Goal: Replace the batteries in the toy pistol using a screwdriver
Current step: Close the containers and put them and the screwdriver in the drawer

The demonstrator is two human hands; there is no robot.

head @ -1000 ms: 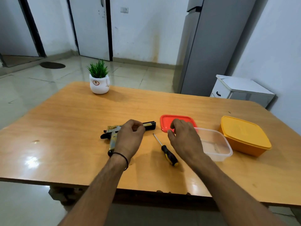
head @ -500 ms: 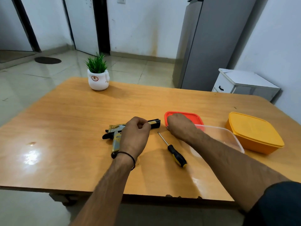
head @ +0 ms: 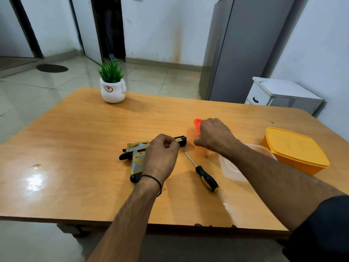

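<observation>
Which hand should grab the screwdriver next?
Probably the right hand, once it lets go of the red lid. The screwdriver lies nearer that arm, and the left hand is busy holding the toy pistol.

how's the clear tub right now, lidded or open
Open. The clear tub has no lid on it; the right hand grips the red lid beyond it.

The toy pistol (head: 136,159) is lying in the middle of the table (head: 75,148) under the left hand (head: 160,157), with the screwdriver (head: 205,176) just to its right. Behind the screwdriver, the right hand (head: 213,136) is holding the lid (head: 197,124). The open container (head: 229,168) is sitting farther right, and the closed box (head: 294,150) is beyond it by the right edge. The potted plant (head: 113,87) is standing near the far left corner.
</observation>
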